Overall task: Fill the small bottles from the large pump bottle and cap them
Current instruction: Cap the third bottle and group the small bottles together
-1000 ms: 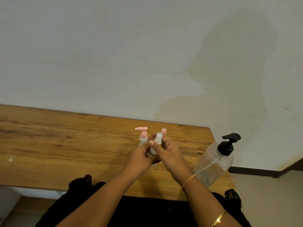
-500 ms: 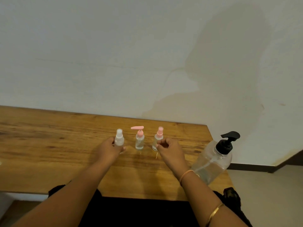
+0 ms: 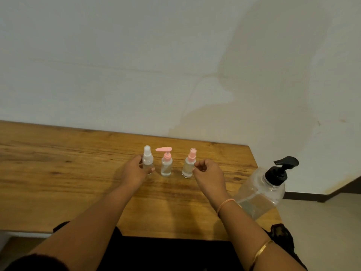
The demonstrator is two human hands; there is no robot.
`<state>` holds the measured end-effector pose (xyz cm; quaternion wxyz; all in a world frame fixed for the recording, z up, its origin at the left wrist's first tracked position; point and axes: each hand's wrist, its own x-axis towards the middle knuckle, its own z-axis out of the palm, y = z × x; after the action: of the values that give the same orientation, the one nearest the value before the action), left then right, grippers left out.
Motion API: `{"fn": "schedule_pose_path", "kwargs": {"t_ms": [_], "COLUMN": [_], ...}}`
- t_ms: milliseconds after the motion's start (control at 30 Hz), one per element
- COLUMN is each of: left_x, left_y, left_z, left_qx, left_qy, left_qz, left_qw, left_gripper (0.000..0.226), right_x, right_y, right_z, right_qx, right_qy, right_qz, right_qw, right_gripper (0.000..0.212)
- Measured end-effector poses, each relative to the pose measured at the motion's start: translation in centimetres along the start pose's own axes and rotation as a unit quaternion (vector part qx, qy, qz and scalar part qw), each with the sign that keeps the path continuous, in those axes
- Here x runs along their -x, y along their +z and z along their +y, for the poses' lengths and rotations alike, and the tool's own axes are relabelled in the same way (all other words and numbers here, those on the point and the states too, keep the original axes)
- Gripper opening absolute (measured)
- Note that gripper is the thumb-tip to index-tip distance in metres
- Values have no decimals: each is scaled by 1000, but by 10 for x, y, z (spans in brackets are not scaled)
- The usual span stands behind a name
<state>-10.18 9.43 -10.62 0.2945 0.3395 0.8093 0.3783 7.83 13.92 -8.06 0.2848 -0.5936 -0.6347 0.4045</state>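
1. A wooden desk [image 3: 58,173] stands against a pale wall [image 3: 117,65] that carries a large, faint stain [image 3: 244,104] on its right part.
2. Three small clear bottles stand upright in a row across the middle of the desk, apart from one another, all with their tops on.
3. The white-capped small bottle [image 3: 147,161] is the leftmost. The left hand [image 3: 134,171] grips it, fingers curled round its far left side and the thumb on its near side.
4. The pink-pump small bottle [image 3: 166,163] stands in the middle, its spout pointing left. Neither hand touches it.
5. The pink-capped small bottle [image 3: 189,165] is the rightmost of the row. The right hand [image 3: 209,173] is just to its right with its fingers curled and its fingertips [image 3: 196,164] at the bottle's side. I cannot tell whether they pinch the bottle or only sit beside it.
6. The large pump bottle [image 3: 261,190], clear with a black pump head [image 3: 281,169], stands at the near right corner of the desk, well apart from the small ones and right of the right forearm. No hand is on it.
7. The right arm wears an orange band [image 3: 226,203] at the wrist and a gold bangle [image 3: 262,250] nearer the elbow.
8. Dark clothing [image 3: 166,255] fills the near edge of the view below the desk.
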Motion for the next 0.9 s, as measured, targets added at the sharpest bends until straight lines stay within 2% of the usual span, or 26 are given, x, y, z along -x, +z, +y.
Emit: {"fn": "schedule_pose_path", "kwargs": {"t_ms": [133,267,367,467,567,900], "left_x": [-1,-1,-1,1,4,0], "left_y": [2,0,-3,-2,5,37], "left_z": [-1,0,2,2,2,3], "left_qx": [0,24,40,49,48,3], "left_qy": [1,-10,-36,-30,-9,31], "left_qz": [-25,-45,-45,-39,-34,-13], "left_qw": [1000,999,997,998,998,999], "left_gripper": [59,90,101,101,93,68], "right_x": [1,0,0,-3,-6,-11], "right_y": [-1,-2,-2,1,7,39], "right_z": [1,2,2,1,2,7], "right_qx": [-5,-16,-32,-62,-72,-24], "right_qy": [0,24,42,34,3,-51], "right_qz": [-1,4,7,4,-17,-59], "right_qw": [1000,1000,999,997,997,997], "right_gripper": [8,15,46,64,73,53]}}
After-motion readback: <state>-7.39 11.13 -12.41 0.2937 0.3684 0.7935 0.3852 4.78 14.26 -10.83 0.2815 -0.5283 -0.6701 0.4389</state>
